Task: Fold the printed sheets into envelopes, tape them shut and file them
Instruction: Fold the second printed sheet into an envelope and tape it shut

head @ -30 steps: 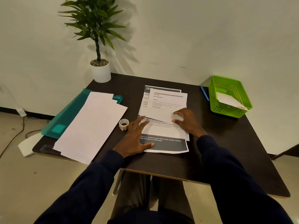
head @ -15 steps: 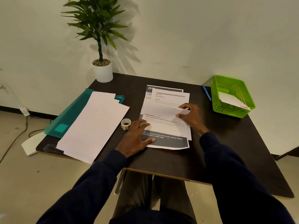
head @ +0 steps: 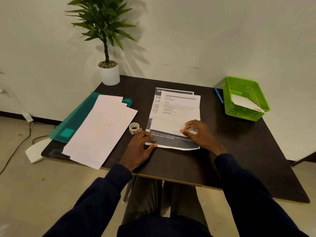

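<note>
Two printed sheets lie stacked at the middle of the dark table. The top printed sheet (head: 179, 113) covers most of the bottom printed sheet (head: 171, 142), whose dark text band shows at the near edge. My left hand (head: 142, 145) rests flat on the bottom sheet's near left corner, fingers straight. My right hand (head: 200, 134) has curled fingers and pinches the top sheet's near right corner. A tape roll (head: 134, 127) stands just left of the sheets, beside my left fingers. At the far right, a green basket (head: 246, 113) holds a folded white envelope (head: 244, 103).
White blank sheets (head: 100, 129) lie fanned over a teal folder (head: 75, 117) on the table's left side, overhanging the near edge. A blue pen (head: 218, 98) lies beside the basket. A potted plant (head: 109, 74) stands at the far left corner, against the wall.
My right hand has come back from the top sheet's right edge to its near right corner. My left hand has stayed pressed on the bottom sheet.
</note>
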